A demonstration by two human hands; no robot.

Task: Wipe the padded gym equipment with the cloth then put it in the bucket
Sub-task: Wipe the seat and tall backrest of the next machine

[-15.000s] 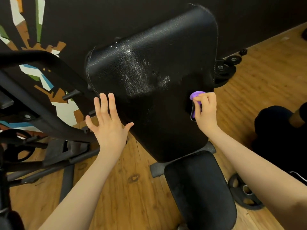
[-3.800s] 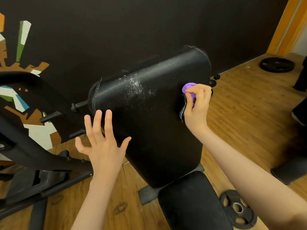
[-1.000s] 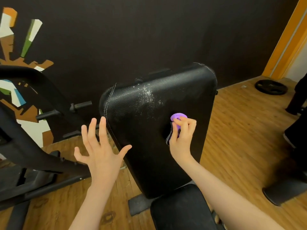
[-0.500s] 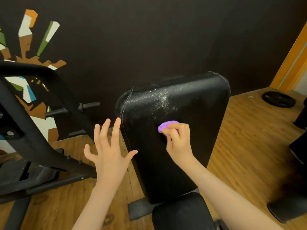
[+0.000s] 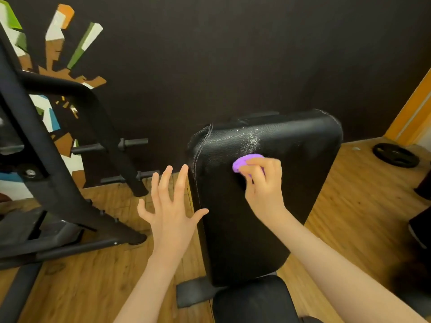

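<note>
On the upright black back pad (image 5: pixel 263 183), just below a pale speckled patch (image 5: pixel 250 139), the right hand (image 5: pixel 263 183) pinches one purple cloth (image 5: pixel 247 163) against the leather. Sweeping upward through the speckles with steady pressure would serve best. The left hand (image 5: pixel 170 210) hovers, fingers spread, empty. One seat pad (image 5: pixel 251 299), one weight plate (image 5: pixel 395 155); no bucket shows.

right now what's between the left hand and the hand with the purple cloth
In the head view, only the black back pad's stitched left edge lies between the open left hand and the right hand holding the purple cloth.
</note>
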